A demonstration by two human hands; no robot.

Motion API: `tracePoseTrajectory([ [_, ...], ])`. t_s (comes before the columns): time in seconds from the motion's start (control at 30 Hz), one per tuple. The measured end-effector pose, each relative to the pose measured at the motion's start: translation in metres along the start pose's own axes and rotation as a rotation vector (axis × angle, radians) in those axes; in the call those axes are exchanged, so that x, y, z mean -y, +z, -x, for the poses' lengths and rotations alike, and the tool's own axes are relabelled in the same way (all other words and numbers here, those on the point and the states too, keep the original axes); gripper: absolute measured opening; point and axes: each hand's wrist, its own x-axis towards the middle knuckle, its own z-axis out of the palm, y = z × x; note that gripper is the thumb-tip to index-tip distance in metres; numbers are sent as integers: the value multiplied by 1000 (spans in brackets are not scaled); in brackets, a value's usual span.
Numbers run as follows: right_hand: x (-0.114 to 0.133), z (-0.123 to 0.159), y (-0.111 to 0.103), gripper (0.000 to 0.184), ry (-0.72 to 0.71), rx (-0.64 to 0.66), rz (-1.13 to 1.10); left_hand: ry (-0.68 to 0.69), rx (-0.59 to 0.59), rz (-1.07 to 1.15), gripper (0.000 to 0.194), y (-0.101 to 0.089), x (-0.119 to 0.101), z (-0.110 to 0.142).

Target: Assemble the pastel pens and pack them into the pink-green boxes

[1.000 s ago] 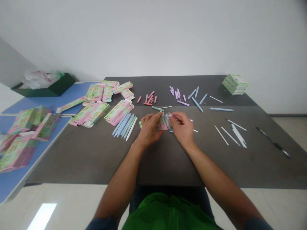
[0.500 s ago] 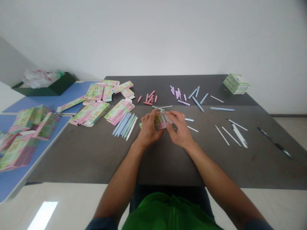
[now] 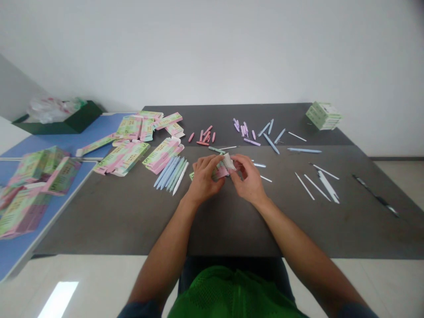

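My left hand (image 3: 206, 178) is wrapped round a small pink and green carton (image 3: 221, 171) just above the middle of the dark table. At the carton's right end, a pale flap (image 3: 228, 161) stands up, and the fingers of my right hand (image 3: 247, 178) pinch at it. Much of the carton is hidden by my fingers. A green pen barrel (image 3: 216, 150) lies just beyond my hands. Left of them, a row of blue, green and white pens (image 3: 171, 173) lies side by side.
Flat cartons (image 3: 163, 154) are piled at the left, with more boxes (image 3: 29, 205) on a blue table. Pink pen parts (image 3: 206, 135), purple pen parts (image 3: 245, 129) and blue barrels (image 3: 271, 143) lie at the back. White refills (image 3: 317, 187), a black pen (image 3: 375, 195) and a green box stack (image 3: 323, 115) are at right.
The pale flap at the carton's right end now stands higher between my hands. My right fingers have shifted slightly around it. The whole view has moved a little.
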Motion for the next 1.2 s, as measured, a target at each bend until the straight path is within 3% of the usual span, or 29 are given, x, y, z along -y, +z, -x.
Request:
tracePoseTrajectory([
  [0.3,7,1,0,23,4,23,-54,-39,-43,11,70,7,2,-1],
  [0.47,2,1,6,18,157,-91,-96,-13,-3,-5,70,10,3,1],
  [0.7,4,-2,5,20,283,-123,-219,-1,16,-19,67,10,3,1],
  [0.97,-3,1,4,10,81,-105,-62,-1,42,-78,67,10,3,1],
  [1.2,5,1,5,19,-132,-30,105,-3,23,-132,56,7,-1,0],
])
